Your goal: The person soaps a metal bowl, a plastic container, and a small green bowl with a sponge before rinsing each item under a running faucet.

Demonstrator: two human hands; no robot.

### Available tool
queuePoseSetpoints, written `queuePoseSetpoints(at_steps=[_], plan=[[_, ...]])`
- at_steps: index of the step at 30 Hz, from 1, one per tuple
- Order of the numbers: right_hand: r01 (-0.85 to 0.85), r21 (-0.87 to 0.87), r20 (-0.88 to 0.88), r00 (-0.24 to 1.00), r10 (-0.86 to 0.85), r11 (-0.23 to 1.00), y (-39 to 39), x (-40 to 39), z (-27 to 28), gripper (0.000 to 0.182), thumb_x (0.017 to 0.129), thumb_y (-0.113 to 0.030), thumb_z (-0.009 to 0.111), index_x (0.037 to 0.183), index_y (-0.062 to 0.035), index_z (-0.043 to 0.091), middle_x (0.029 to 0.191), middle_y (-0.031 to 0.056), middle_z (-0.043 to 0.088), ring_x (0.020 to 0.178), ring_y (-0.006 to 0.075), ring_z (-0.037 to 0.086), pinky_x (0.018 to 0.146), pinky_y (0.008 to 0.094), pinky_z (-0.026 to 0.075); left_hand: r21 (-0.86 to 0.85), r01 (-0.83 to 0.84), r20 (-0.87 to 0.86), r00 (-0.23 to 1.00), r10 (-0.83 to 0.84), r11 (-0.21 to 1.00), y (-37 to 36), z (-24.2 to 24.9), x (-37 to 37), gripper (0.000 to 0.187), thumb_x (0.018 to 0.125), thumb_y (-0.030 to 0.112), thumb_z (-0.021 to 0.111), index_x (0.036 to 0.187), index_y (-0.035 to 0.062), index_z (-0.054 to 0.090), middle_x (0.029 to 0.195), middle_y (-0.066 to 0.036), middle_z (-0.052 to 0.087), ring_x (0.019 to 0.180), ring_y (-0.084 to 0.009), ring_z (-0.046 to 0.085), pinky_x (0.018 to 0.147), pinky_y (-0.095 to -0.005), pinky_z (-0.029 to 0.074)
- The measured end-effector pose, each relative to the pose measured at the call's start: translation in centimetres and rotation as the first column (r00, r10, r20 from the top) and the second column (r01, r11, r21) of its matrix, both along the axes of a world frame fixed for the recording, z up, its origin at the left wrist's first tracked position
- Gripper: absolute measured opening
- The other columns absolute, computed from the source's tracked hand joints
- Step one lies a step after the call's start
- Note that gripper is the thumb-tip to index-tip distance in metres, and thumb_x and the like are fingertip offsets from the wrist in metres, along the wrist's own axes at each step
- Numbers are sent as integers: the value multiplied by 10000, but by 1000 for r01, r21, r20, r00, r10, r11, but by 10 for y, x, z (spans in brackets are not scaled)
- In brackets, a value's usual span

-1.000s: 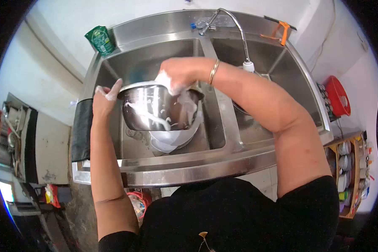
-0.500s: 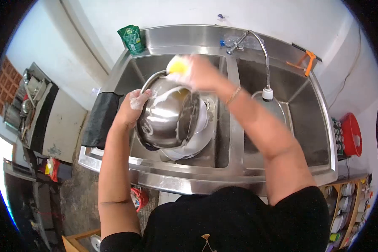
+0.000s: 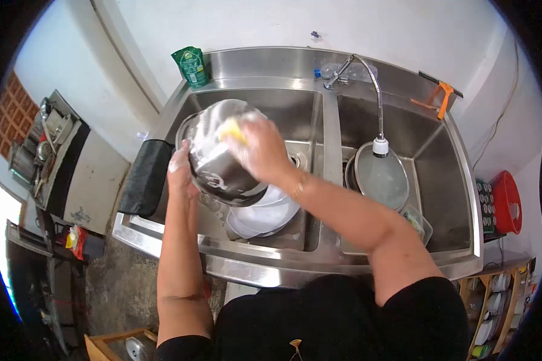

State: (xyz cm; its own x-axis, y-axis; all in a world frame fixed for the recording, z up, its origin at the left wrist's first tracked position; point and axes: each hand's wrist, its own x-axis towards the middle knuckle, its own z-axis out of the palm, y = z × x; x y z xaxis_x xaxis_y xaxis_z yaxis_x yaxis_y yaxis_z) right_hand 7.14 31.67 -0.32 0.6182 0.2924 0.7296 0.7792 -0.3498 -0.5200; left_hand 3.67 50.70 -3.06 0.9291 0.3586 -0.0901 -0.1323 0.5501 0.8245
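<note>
My left hand [image 3: 180, 170] is closed on the rim of a soapy metal pot [image 3: 226, 174], which is tilted above the left basin. Pressed to the pot's outer side is a yellow sponge [image 3: 233, 130] in my right hand [image 3: 262, 150], whose fingers are smeared by motion. White suds streak the metal, and some cling to my left thumb. Beneath the pot, white dishes [image 3: 265, 218] lie in the left basin.
A gooseneck faucet [image 3: 379, 102] hangs over the right basin, which holds a round lid [image 3: 382, 174] and a small container [image 3: 417, 221]. Around the sink are a green pouch [image 3: 191, 67], a dark cloth [image 3: 144, 177], a plastic bottle [image 3: 358, 72] and an orange squeegee [image 3: 444, 99].
My right hand has moved the sponge down and left across the pot's side. The pot has turned and tilted in my left hand, showing more of its outer surface.
</note>
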Motion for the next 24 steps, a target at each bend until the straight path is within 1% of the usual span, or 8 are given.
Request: queuePoseSetpoints(at_steps=[7,9,11,13,17,19,20,24], plan=[[313,-25,-142,939,-313,949,-30,60,-17,347,767,-366,582,917,-56,620,830,173,577,758,316,567,702,400,447,-69,65,-41,997,-68,996,16,-11,-4,206,857,211,532,908,17,580,827,-73,614,704,-164,605,642,-311,507],[232,39,-132,965,-225,972,-18,53,7,353,761,-350,590,938,-45,606,895,177,573,845,319,547,763,402,425,11,171,-18,985,-170,985,1,-2,-11,211,850,212,545,913,13,577,831,-75,614,698,-166,607,633,-305,509],[123,76,206,969,-136,990,0,29,8,385,745,-347,607,968,-33,589,982,188,552,945,333,500,841,411,379,24,108,18,994,-109,994,-1,-4,-14,221,848,211,548,932,8,572,851,-82,616,706,-168,610,633,-306,511],[26,-76,129,992,-17,997,-1,-15,-1,440,722,-291,645,1064,-34,541,1114,205,475,1039,353,436,911,423,326,5,73,55,996,-73,997,1,0,-16,231,847,215,549,942,5,567,859,-82,617,710,-168,610,633,-310,511],[-20,87,123,992,9,996,-23,-5,-66,467,707,-208,674,1102,-28,501,1120,211,439,1027,353,442,874,413,370,62,80,42,996,-83,995,7,6,-13,220,847,215,547,937,15,568,839,-69,612,708,-162,607,642,-294,505],[276,77,-165,951,-260,958,-33,27,-50,287,760,-206,628,975,-25,566,942,185,562,935,296,533,800,374,419,168,159,21,986,-165,973,-4,14,-11,241,838,252,565,917,24,569,808,-48,604,676,-128,587,610,-260,487],[137,380,-465,883,60,915,-37,62,-50,248,789,-245,589,893,-19,597,805,161,611,786,260,586,693,363,447,213,201,4,978,-207,956,-9,16,-8,251,839,263,565,914,23,570,793,-39,599,668,-116,578,596,-253,480],[2,-238,-328,941,-82,971,-33,58,33,341,789,-382,550,864,-57,620,867,147,617,790,280,588,699,358,450,387,296,-99,955,-279,873,-25,27,0,368,859,373,515,922,17,583,800,-40,601,682,-108,562,620,-241,452]])
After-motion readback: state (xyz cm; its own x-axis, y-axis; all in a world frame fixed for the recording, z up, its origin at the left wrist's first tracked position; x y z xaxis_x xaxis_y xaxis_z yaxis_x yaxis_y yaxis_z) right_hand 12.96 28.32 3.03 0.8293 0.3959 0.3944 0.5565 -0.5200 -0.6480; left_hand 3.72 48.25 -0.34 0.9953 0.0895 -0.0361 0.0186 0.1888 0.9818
